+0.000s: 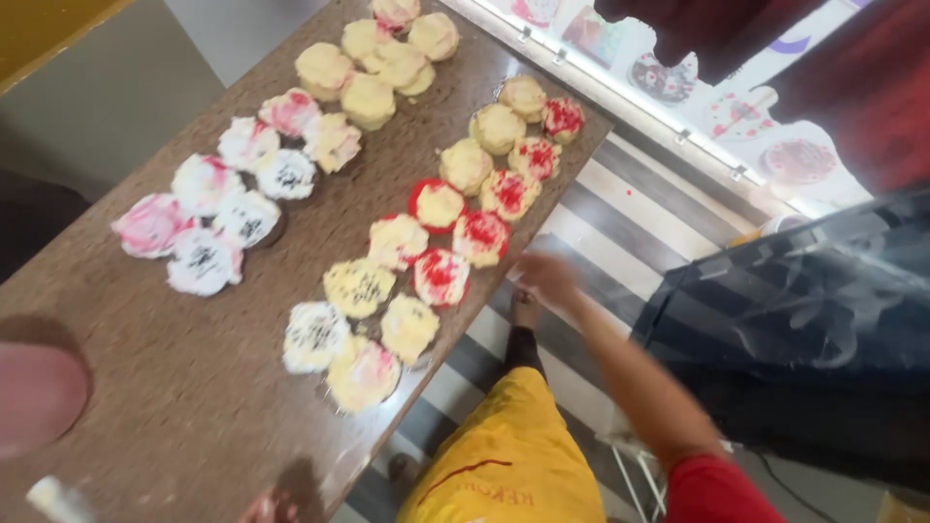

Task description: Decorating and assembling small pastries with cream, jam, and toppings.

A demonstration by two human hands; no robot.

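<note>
Many small frosted pastries lie in groups on a brown speckled table (174,387). Cream-coloured ones (373,73) sit at the far end, pink and white ones (208,218) on the left, and red-topped ones (481,235) along the right edge. My right hand (544,276), on a bare arm with a red sleeve, is blurred at the table's right edge beside a red and white pastry (441,276); whether it holds anything is unclear. Only the fingertips of my left hand (271,507) show at the bottom edge of the view.
A blurred pink shape (34,397) and a small white object (58,499) sit at the lower left. A glass display case (678,73) with cakes runs along the upper right. A person in dark red (862,77) stands there. Black plastic sheeting (804,320) covers something over the striped floor (601,213).
</note>
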